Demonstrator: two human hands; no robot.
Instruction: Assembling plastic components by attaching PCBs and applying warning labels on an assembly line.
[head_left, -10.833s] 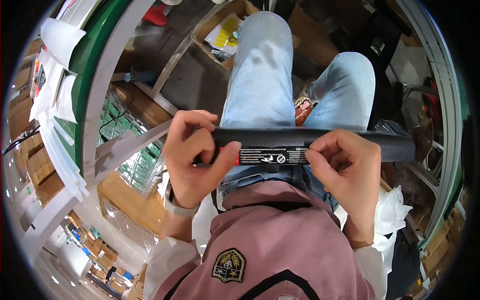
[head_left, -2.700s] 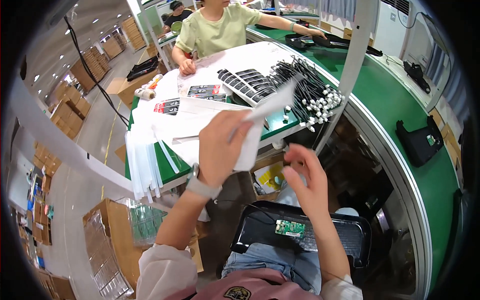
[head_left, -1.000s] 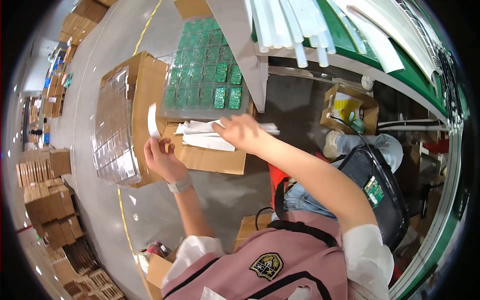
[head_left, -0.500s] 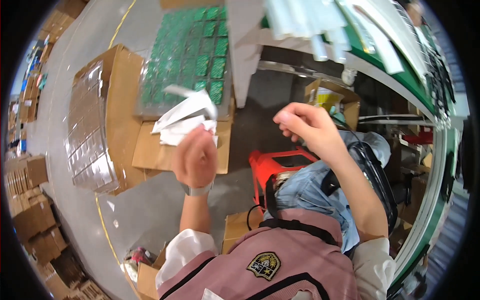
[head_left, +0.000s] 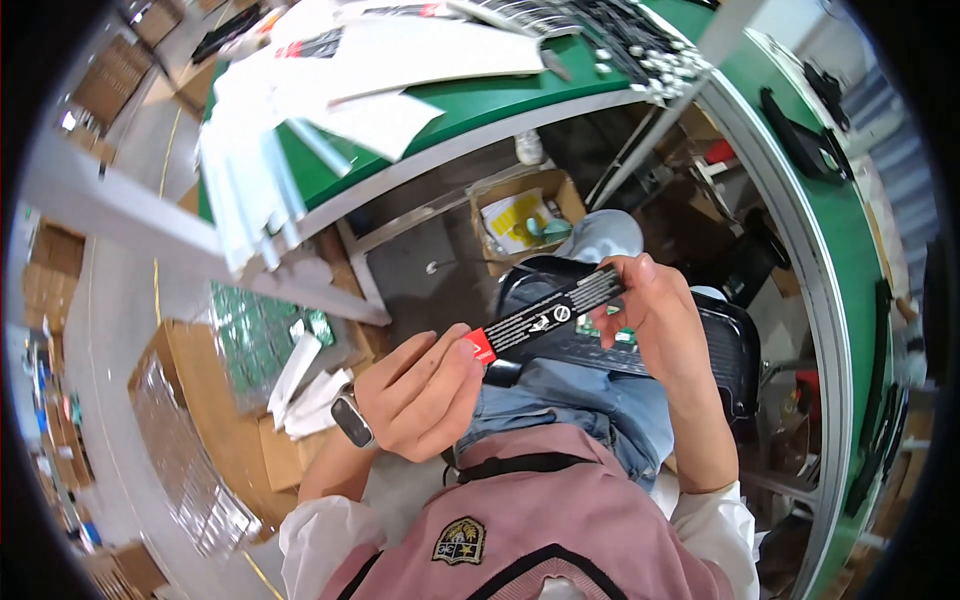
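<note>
A long black label (head_left: 550,316) with a red end and white print is stretched at a slant above my lap. My left hand (head_left: 424,398) pinches its red end. The other end is between the thumb and fingers of my right hand (head_left: 655,318). Below the label, a black plastic tray (head_left: 722,345) rests on my legs. A small green circuit board (head_left: 622,337) shows in the tray, partly hidden by my right hand.
A green-topped workbench (head_left: 480,105) ahead carries white sheets (head_left: 430,60), pale strips (head_left: 245,165) and black cables (head_left: 640,45). Left of me, green boards (head_left: 250,325) and crumpled white paper (head_left: 305,395) sit by a cardboard box (head_left: 205,400). Another open carton (head_left: 545,185) stands under the bench.
My view has turned right toward the bench. My hands, earlier apart with no label visible, now hold the black label between them. The tray on my lap shows more fully.
</note>
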